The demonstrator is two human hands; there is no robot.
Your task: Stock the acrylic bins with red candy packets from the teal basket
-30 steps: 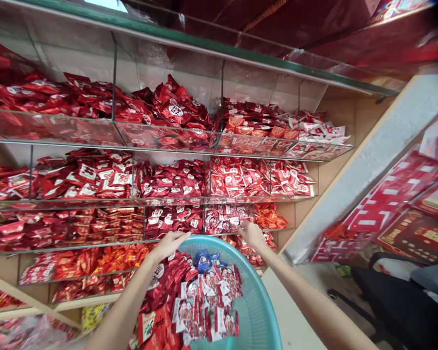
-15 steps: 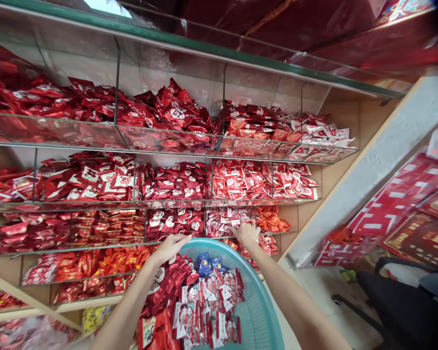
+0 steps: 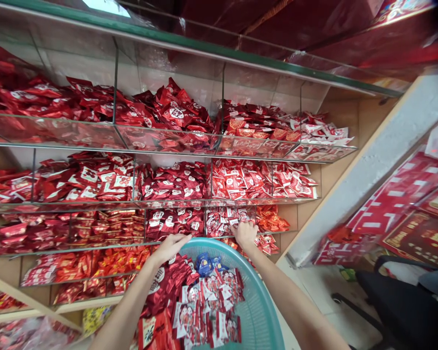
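Observation:
A teal plastic basket (image 3: pixel 257 311) sits low in the middle, holding red and white sweet packets (image 3: pixel 199 304) and a few blue ones (image 3: pixel 206 265). My left hand (image 3: pixel 170 246) grips the basket's far rim, fingers curled over it. My right hand (image 3: pixel 245 233) reaches into a glass shelf bin of red and white packets (image 3: pixel 222 222) just beyond the basket, its fingers closed among them; what they grasp is hidden.
Glass shelves (image 3: pixel 168 146) in several tiers fill the wall, each bin heaped with red packets. A pale beam (image 3: pixel 368 165) slants down on the right. Red boxes (image 3: pixel 405 204) lie beyond it, with a dark chair (image 3: pixel 405 301) at lower right.
My right hand pushed a little further left and down into the packet bin. The left hand stayed on the basket rim. The view shifted slightly.

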